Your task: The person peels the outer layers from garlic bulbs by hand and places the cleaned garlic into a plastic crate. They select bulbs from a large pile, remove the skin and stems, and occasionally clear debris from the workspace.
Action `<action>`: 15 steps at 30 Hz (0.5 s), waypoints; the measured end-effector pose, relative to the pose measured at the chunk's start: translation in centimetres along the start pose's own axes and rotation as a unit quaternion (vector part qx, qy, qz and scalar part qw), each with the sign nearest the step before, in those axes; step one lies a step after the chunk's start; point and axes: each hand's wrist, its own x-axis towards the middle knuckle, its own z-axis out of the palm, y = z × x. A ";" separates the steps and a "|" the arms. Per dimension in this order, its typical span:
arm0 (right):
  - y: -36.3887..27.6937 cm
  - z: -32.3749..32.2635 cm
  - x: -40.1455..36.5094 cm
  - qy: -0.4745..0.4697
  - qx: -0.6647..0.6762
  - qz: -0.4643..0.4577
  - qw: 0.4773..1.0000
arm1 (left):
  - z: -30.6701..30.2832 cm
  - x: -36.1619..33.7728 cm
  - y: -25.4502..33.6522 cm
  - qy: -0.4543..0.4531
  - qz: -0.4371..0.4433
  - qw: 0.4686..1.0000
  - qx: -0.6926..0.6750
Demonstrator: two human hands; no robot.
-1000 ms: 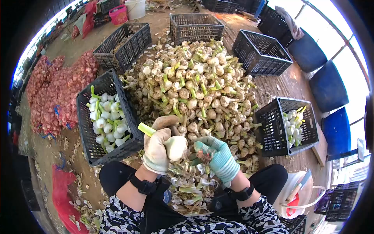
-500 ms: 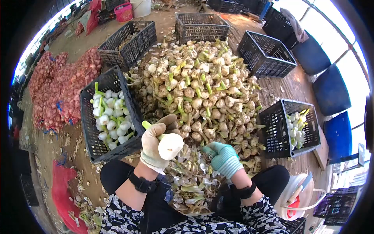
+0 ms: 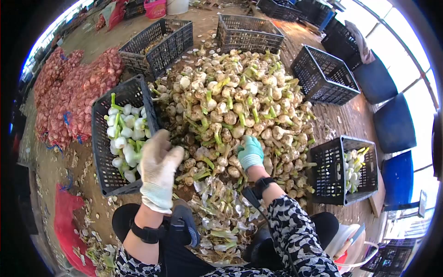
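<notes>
My left hand, in a whitish glove, is over the right side of a black crate of peeled white garlic bulbs. Its thumb stands apart from the fingers, and nothing shows in its grasp. In a teal glove, my right hand reaches onto the front of a large heap of unpeeled garlic. Thumb and fingers are apart there, close against the bulbs; the fingertips are partly hidden. Loose garlic skins and cut leaves cover the ground between my knees.
A second crate at right holds some peeled garlic. More black crates stand behind the heap. Red net sacks lie at left, a red bag below them. A white bucket with a knife is by my right knee.
My left hand has moved left to the crate and no longer shows the peeled garlic bulb it held. My right hand has moved forward from the skins onto the heap. The view has shifted slightly.
</notes>
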 end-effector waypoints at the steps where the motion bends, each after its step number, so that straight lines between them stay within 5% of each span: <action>1: -0.1 1.1 1.3 0.004 -0.003 -0.053 0.999 | 0.4 -0.2 0.3 -0.045 -0.054 0.997 -0.034; 3: -0.6 2.6 3.1 0.019 -0.075 -0.145 0.986 | 1.1 -0.3 -0.2 -0.076 -0.099 0.991 -0.048; 5: -0.8 4.1 4.5 -0.021 -0.175 -0.110 0.978 | 1.2 -0.1 -0.9 -0.087 -0.104 0.990 -0.046; 9: -3.5 3.3 5.2 -0.131 -0.156 0.020 0.979 | 0.8 -0.1 -0.2 -0.115 -0.127 0.985 -0.037; 11: -2.4 4.7 4.0 -0.173 -0.036 0.121 0.977 | 0.8 -0.2 0.0 -0.128 -0.128 0.983 -0.041; 13: -3.0 4.3 3.5 -0.154 -0.045 0.103 0.982 | 1.1 -0.5 0.2 -0.135 -0.170 0.975 -0.045; 15: -3.5 4.0 4.0 0.018 -0.114 0.040 0.992 | 0.9 -0.9 0.1 -0.138 -0.176 0.973 -0.059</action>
